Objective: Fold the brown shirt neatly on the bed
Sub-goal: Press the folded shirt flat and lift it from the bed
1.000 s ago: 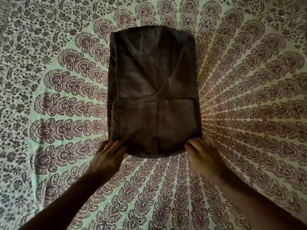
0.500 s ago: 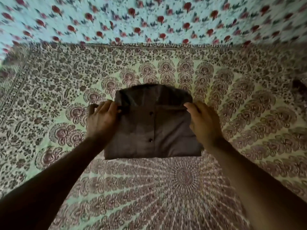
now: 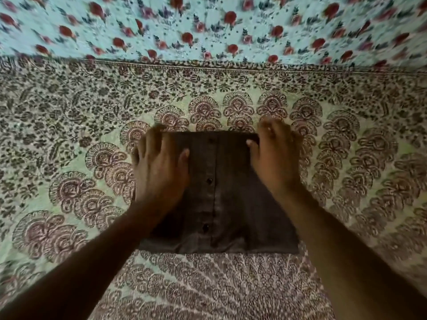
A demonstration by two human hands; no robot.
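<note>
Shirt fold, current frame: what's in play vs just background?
In play: brown shirt, folded, button strip up; left hand and right hand on its far corners.
Background: patterned bedspread; floral cloth behind.

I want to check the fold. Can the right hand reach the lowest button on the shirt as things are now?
Probably yes. The right hand rests near the brown shirt's far corner, and the lowest button lies uncovered on the placket between both forearms; nothing blocks it.
</note>
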